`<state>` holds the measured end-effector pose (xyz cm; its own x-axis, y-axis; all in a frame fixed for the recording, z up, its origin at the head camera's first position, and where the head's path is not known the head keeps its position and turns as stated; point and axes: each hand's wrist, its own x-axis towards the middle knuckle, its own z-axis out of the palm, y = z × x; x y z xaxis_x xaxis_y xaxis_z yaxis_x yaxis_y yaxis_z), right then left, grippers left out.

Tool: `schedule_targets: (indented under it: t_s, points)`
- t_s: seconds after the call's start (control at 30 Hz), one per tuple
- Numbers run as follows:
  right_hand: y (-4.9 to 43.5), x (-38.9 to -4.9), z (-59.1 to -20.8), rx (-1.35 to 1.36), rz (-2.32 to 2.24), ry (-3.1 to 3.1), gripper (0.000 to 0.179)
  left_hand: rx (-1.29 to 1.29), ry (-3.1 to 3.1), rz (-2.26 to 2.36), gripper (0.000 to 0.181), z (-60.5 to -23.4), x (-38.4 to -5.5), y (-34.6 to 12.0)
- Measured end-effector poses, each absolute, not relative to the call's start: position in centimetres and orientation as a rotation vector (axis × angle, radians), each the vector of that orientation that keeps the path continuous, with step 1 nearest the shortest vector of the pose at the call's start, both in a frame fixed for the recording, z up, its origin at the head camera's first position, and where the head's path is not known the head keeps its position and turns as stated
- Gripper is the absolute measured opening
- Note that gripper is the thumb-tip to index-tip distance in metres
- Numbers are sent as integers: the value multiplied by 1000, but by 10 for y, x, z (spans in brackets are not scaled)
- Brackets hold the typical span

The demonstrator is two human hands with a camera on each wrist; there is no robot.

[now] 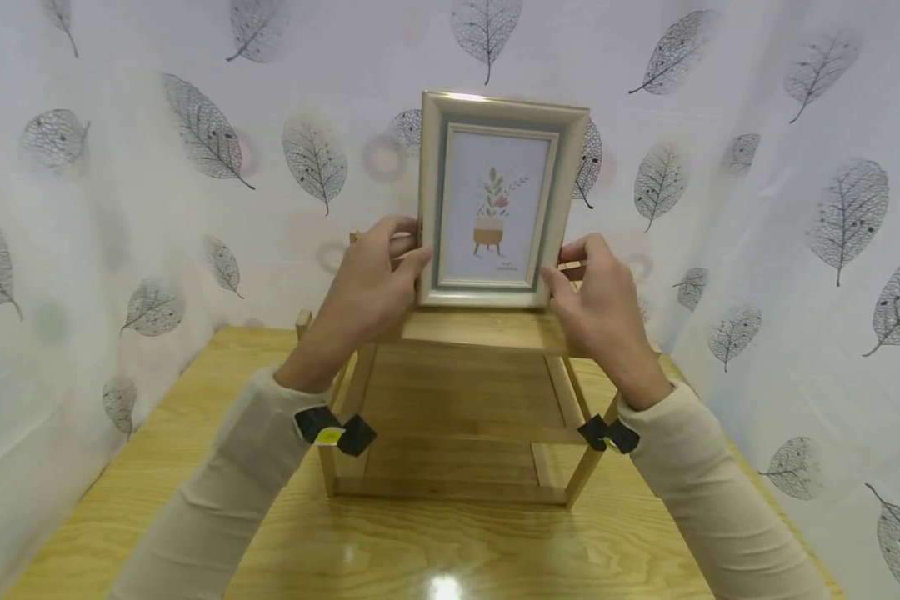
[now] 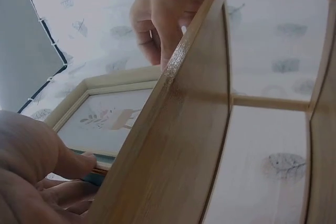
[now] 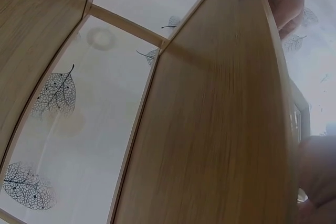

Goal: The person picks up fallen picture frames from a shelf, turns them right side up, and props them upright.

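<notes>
A picture frame [image 1: 431,200] with a cream border and a potted-plant print stands nearly upright at the top board of a wooden shelf rack [image 1: 487,329], leaning slightly in the head view. My left hand [image 1: 375,279] grips its lower left side, thumb on the front and fingers behind. On the lower right side my right hand [image 1: 596,292] pinches the edge the same way. In the left wrist view the picture frame [image 2: 79,95] shows beyond the board's edge, both hands at it. The board hides most of it in the right wrist view.
The rack's lower boards [image 1: 457,392] are below the hands, its legs on a glossy wooden table [image 1: 435,550]. A pale curtain [image 1: 765,208] printed with grey leaves hangs behind and at both sides. Dark straps [image 1: 337,429] sit on both sleeves.
</notes>
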<state>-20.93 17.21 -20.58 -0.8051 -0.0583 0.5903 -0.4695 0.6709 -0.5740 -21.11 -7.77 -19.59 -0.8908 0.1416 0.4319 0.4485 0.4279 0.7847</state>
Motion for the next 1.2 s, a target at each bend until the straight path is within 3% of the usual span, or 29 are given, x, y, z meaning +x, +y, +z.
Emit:
schedule_targets:
  t_s: [0.5, 0.83, 1.2]
  points:
    - [172, -212, -207, 434, 974, -2320, 18, -552, -2326, -1540, 39, -196, -204, -79]
    - [171, -206, -203, 400, 1000, -2420, 43, -540, -2329, -1573, 41, -194, -198, -79]
    - [166, -201, -203, 420, 1036, -2498, 57, -545, -2354, -1450, 41, -195, -191, -78]
